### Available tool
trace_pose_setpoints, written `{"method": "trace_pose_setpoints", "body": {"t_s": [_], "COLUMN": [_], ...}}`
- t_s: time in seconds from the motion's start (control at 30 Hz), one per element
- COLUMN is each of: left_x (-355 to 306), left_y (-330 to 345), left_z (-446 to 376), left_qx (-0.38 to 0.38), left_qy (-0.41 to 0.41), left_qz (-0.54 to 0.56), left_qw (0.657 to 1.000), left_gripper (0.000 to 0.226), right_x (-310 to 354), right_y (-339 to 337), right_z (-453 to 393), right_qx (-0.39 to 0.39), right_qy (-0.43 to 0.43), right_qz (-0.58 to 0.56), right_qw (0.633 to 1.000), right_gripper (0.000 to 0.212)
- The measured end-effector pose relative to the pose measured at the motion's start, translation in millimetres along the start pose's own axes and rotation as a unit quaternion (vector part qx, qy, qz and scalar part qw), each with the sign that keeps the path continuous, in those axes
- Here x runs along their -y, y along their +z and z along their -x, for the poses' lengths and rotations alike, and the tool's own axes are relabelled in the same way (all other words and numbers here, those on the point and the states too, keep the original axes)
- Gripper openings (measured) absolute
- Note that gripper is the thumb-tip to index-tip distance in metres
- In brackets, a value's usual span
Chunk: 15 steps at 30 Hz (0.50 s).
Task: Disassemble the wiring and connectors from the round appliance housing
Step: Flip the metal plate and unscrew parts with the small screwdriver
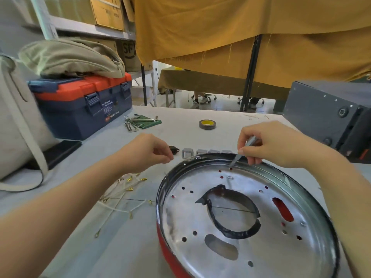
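Bare table [180, 115] behind tape roll [207, 124], toolbox [84, 105] blocking left, grey box [329, 117] blocking right

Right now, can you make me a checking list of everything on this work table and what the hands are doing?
Surface: pale grey table, some scuffs.
Job's things: round housing, metal inside, red outside; removed white wires with gold terminals lie left of it.
Clutter: toolbox, hex keys, tape roll, small grey blocks.
Grippers: right hand holds a thin tool aimed into the housing; left hand is loosely curled, contents unclear.
Cables: none attached that I can see.
Surroundings: yellow cloth, cardboard boxes.
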<state>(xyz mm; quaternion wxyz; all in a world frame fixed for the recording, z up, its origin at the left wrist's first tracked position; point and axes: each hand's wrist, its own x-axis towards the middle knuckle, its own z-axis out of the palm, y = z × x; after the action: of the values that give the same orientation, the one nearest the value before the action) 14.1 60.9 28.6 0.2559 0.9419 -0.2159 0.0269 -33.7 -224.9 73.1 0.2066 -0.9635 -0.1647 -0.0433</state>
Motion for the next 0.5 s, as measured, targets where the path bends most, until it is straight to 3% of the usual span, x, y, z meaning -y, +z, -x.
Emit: {"method": "trace_pose_setpoints", "body": {"t_s": [0.13,0.23,0.5], "left_x": [19,26,26], "left_y": [4,11,26], "left_z": [10,13,9], "left_qx": [0.03,0.044,0.041], "left_qy": [-0.009,-0.001,-0.001], "left_qz": [-0.071,-0.096,-0.088], "left_qw": [0.997,0.994,0.995], "left_gripper": [0.005,0.005,0.013], "right_x": [-4,-10,-15], "right_y": [10,10,16], "right_z": [11,19,24], "right_qx": [-0.057,-0.103,-0.137], "right_qy": [0.027,0.052,0.053], "right_qz": [-0.046,-0.152,-0.314], "right_qw": [0.997,0.982,0.938], "right_gripper": [0.009,0.01,0.002]}}
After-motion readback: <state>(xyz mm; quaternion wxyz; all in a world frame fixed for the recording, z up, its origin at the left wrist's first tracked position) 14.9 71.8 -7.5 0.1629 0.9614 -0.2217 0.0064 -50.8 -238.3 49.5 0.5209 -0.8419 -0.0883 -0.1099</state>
